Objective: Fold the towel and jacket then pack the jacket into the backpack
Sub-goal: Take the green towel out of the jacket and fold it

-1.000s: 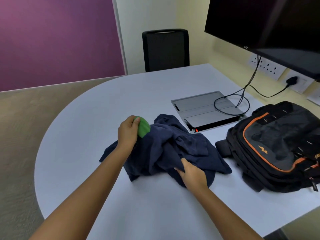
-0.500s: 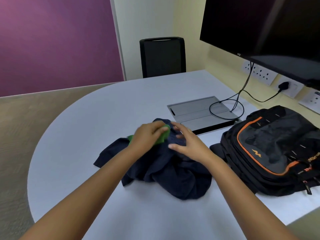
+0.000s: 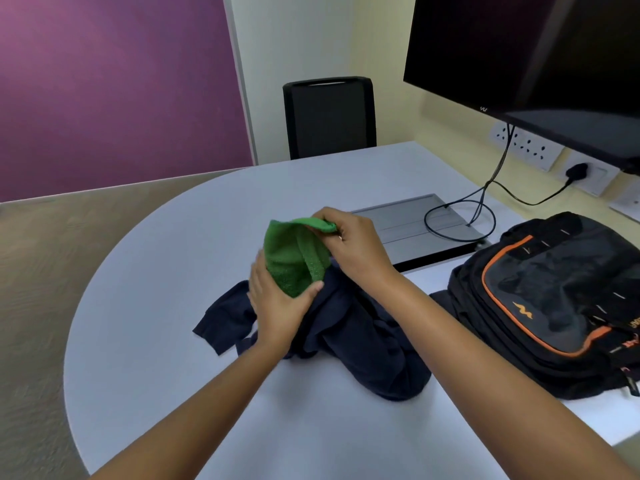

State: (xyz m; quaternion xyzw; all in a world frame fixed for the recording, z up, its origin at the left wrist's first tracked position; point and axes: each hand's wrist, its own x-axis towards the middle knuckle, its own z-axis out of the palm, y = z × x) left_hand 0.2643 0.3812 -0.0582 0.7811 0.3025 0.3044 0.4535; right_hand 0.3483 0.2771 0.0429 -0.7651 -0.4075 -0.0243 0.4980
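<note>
Green towel [image 3: 294, 261] held up in both hands above the crumpled navy jacket [image 3: 346, 327].

The towel's lower part is cupped by the left hand [image 3: 277, 306], thumb across the front and fingers wrapped behind; its top edge is pinched between curled fingers of the right hand [image 3: 353, 244]. The jacket is heaped unfolded on the white table [image 3: 156, 289], directly beneath. The black-and-orange backpack [image 3: 554, 299] is lying at 3 o'clock of the jacket, just beside it.
</note>
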